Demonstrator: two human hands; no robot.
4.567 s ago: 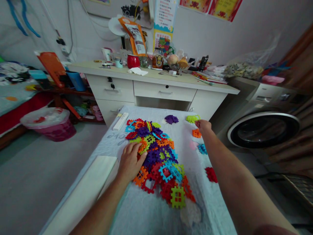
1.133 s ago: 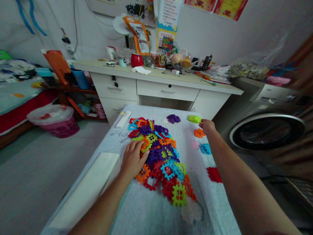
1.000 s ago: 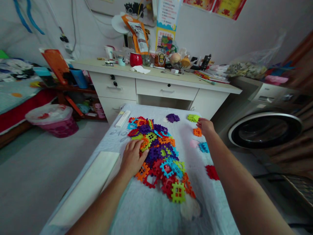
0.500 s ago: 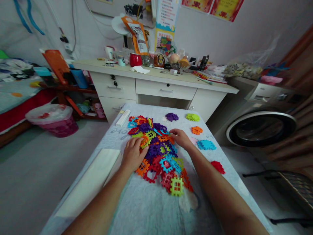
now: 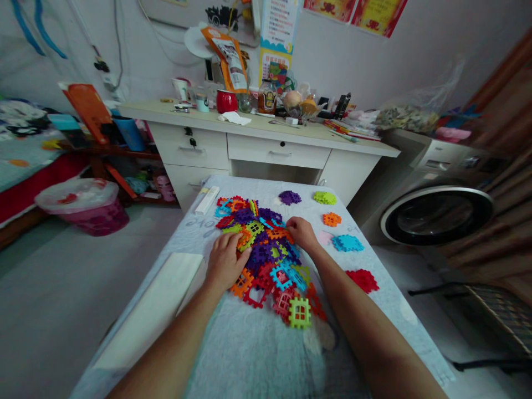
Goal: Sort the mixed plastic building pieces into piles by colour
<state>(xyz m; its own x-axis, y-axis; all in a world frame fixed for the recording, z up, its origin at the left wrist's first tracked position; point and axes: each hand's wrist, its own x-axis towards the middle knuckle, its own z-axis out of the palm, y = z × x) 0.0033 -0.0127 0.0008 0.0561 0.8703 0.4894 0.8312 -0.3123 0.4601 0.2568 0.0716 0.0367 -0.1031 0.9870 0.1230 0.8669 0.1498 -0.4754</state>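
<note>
A heap of notched plastic building blocks [image 5: 266, 252] in purple, red, orange, blue and green lies on the cloth-covered table [image 5: 249, 354]. My left hand [image 5: 225, 259] rests against the heap's left side, fingers over an orange block [image 5: 244, 241] and thumb apart from them. At the opposite edge, my right hand [image 5: 302, 231] has its fingers curled in against the blocks; its fingertips are partly hidden, so what they pinch is unclear. A light-green window-shaped block [image 5: 300, 313] lies at the near end of the heap.
Along the table's right side lie single-colour groups of blocks: purple [image 5: 290, 197], green [image 5: 325, 197], orange [image 5: 332, 219], blue [image 5: 348, 243] and red [image 5: 363, 281]. A white box [image 5: 207, 200] sits at the far left. Beyond stand a cluttered desk [image 5: 266, 130] and a washing machine [image 5: 432, 166].
My right hand's fingers have curled in more at the heap's right edge. My left hand stays in place. The view has shifted slightly, and more of the red group shows beside my right forearm.
</note>
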